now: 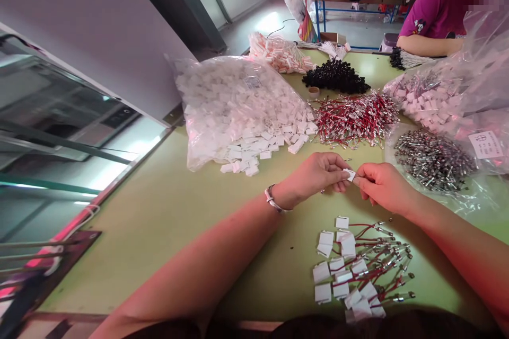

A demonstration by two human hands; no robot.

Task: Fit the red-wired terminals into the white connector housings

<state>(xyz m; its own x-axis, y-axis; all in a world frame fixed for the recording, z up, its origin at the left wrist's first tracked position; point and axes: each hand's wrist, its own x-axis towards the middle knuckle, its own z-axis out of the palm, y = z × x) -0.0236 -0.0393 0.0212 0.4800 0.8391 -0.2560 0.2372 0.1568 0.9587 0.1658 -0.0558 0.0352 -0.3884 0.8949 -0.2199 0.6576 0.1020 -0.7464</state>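
Between both hands is a small white plastic piece (350,175), pinched from either side. My left hand (324,171) has its thumb and fingers closed on the piece's left part; a small metal end shows under its fingers. My right hand (377,185) closes thumb and forefinger at the piece's right edge. Nearer my body lie several white housings (326,238) joined to red wires with metal and glass-like ends (392,254). Beyond the hands is a heap of red wires with metal tips (356,116).
Loose white pieces (258,145) spill from a large clear bag (234,95) at the left. Right of the hands are a pile of small metal-ended parts (433,161) and another bag (489,143). Black parts (336,76) lie farther back. Across the table (159,222) sits a person in purple (437,10).
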